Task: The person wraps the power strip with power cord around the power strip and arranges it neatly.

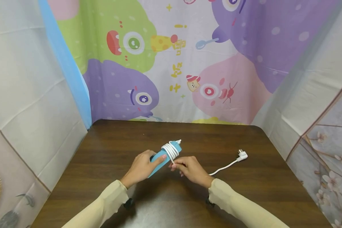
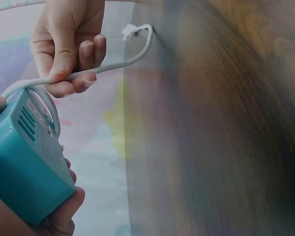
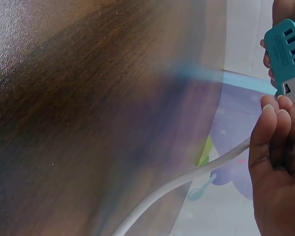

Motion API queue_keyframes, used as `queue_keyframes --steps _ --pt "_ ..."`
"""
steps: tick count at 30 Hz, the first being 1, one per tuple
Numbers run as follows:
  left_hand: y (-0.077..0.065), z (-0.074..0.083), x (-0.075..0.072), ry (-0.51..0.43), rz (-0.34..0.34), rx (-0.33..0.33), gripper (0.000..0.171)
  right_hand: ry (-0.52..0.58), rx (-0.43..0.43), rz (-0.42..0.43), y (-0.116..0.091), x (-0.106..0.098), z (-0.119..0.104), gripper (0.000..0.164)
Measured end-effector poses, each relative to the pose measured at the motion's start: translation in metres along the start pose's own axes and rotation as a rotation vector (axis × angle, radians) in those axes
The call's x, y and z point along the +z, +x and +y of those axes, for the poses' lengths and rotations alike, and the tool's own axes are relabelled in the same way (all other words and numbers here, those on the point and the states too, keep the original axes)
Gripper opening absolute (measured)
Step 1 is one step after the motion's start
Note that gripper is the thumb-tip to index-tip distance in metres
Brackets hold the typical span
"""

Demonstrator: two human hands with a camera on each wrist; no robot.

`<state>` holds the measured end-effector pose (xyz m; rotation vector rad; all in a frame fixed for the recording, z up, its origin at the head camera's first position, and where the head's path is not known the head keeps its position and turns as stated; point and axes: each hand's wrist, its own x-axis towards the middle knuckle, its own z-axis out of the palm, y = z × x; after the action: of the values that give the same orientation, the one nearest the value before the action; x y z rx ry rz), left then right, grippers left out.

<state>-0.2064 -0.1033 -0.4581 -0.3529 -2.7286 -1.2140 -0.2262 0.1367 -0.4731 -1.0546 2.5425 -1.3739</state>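
My left hand [image 1: 141,166] grips a teal power strip [image 2: 25,164], its thumb lying along the body in the head view. A white cord [image 1: 170,150] is wound in several turns round the strip's far end. Beside those turns my right hand [image 1: 192,169] pinches the cord between thumb and fingers. From there the cord [image 3: 187,177] trails off to a white plug [image 1: 242,155] at the right of the table, prongs facing away. In the right wrist view, USB ports and part of a socket face show on the strip [image 3: 281,49]; right-hand fingers hide the rest.
Both hands are over a dark wooden table [image 1: 117,136] with rounded far corners. Behind it hangs a curtain [image 1: 171,107] printed with cartoon monsters. Pale fabric [image 1: 37,79] hangs at the left side, and a flower-patterned cloth [image 1: 325,171] at the right.
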Motion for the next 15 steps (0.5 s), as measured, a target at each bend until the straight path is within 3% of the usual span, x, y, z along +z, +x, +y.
queue_keyframes --steps 8,15 --pt "-0.001 0.000 -0.001 -0.086 -0.048 0.028 0.054 -0.012 -0.010 -0.062 0.002 0.000 0.006 0.015" --pt "-0.004 0.001 -0.004 -0.113 -0.179 0.151 0.044 -0.057 -0.057 -0.073 0.002 0.001 0.016 0.013"
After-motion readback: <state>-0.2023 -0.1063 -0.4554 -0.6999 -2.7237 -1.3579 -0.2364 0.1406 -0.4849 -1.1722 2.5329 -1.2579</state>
